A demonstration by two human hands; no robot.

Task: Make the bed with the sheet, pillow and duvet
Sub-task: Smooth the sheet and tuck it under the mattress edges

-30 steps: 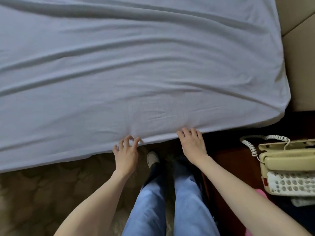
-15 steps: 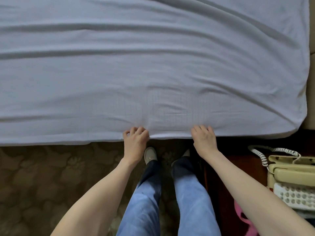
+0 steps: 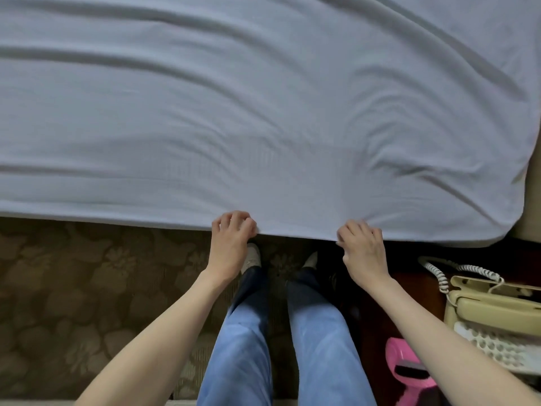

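Head view, sheet: pale grey-blue sheet (image 3: 263,112) spread over the bed, filling everything beyond both hands; its near edge runs along just at the knuckles.
Head view, left hand: left hand (image 3: 231,244) has fingers curled tight, gripping the sheet's near edge; forearm bare.
Head view, right hand: right hand (image 3: 364,253) likewise curled, pinching the same edge, a short way off from the left hand, the two well apart.
Head view, folds: long creases cross the sheet beyond the left hand; curved wrinkles bunch beyond the right hand, fanning out from its grip.
Head view, corner: the sheet rounds over the bed corner out past the right hand.
Head view, legs: blue jeans (image 3: 243,347) and pale shoes (image 3: 253,257) below and between the hands, toes close to the bed edge.
Head view, floor: brown flower-patterned carpet (image 3: 73,288) under and outside the left arm.
Head view, worktop side: cream corded telephone (image 3: 494,312) outside the right arm; a pink object (image 3: 407,367) just beneath that forearm, kind unclear.
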